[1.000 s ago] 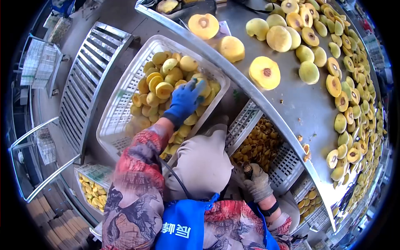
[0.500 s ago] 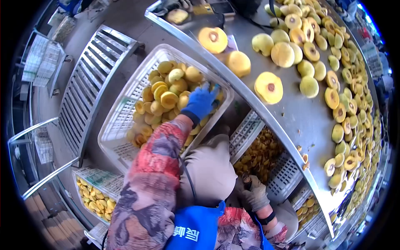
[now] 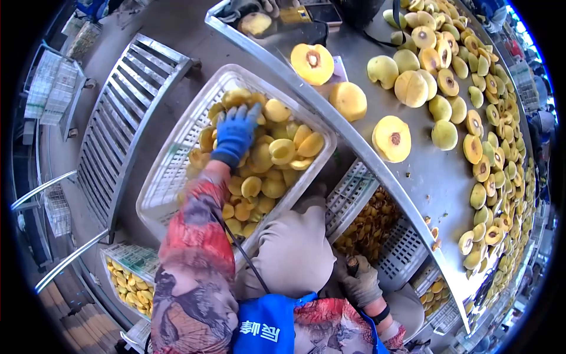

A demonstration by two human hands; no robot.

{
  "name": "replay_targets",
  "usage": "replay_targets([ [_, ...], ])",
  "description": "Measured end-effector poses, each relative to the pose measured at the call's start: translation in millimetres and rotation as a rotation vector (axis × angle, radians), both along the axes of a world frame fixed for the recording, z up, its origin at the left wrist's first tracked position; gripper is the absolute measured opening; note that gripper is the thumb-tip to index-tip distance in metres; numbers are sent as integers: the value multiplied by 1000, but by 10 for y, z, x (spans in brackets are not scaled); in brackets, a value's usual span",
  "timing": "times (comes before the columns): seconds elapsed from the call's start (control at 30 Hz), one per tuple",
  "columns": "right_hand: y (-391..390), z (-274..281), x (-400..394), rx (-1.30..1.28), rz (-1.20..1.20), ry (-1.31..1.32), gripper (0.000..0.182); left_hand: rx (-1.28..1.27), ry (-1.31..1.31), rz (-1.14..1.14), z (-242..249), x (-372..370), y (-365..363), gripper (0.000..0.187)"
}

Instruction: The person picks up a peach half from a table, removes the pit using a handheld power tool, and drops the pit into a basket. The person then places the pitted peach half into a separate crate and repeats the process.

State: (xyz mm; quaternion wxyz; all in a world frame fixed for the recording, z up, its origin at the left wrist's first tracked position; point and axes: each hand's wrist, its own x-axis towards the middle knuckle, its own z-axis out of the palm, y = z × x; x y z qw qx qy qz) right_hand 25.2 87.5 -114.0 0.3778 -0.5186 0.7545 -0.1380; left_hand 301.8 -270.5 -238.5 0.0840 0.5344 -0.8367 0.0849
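My left hand (image 3: 236, 133), in a blue glove, lies on the halved yellow fruit (image 3: 271, 162) in the white crate (image 3: 171, 177). Its fingers are spread over the fruit near the crate's far side, with no piece lifted. Low at the right, my right hand (image 3: 361, 282), in a pale dirty glove, is curled round a short dark handle (image 3: 352, 265); the rest of that tool cannot be made out. Just beyond it stands a crate holding brown pits and scraps (image 3: 374, 221).
A metal table (image 3: 424, 177) on the right bears many fruit halves (image 3: 477, 194) and several larger pieces along its raised edge. A slatted metal rack (image 3: 127, 112) stands at left. Another crate of yellow halves (image 3: 130, 286) sits lower left.
My left hand has moved left, from the crate's right side to its far left part, uncovering fruit on the right. My right hand has stayed nearly in place.
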Motion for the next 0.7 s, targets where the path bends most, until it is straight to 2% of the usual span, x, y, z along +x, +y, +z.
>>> replay_targets([
  [0.07, -84, 45, -48, 92, -46, 29, 41, 110, 106, 45, -97, 108, -209, 54],
  [0.17, -168, 28, -63, 69, -63, 22, 44, 320, 145, 169, -159, 128, -514, 54],
  [0.3, -2, -183, -79, -79, 60, 84, 42, 318, 46, 234, 241, -8, -389, 49],
  [0.33, 43, -241, -93, -93, 116, 103, 40, 145, 145, 203, 207, 38, -326, 51],
  [0.4, 123, -311, -142, -121, 227, 152, 36, -45, 340, 62, 315, -8, -130, 55],
  [0.43, 159, -346, -151, -86, 224, 162, 32, -26, 366, -56, 362, -83, 19, 57],
  [0.5, 143, -323, -160, -62, 214, 116, 35, 3, 416, -286, 449, -285, 369, 61],
  [0.57, 28, -243, -138, -12, 142, 54, 37, 229, 293, -348, 106, -395, 622, 62],
  [0.63, -124, -14, -99, 73, 5, -24, 39, 385, 304, -226, 163, -506, 674, 61],
  [0.67, -154, 37, -120, 49, 16, -21, 39, 456, 309, -166, 195, -553, 665, 61],
  [0.7, -163, 85, -136, 28, 30, -22, 39, 424, 345, -160, 166, -567, 673, 58],
])
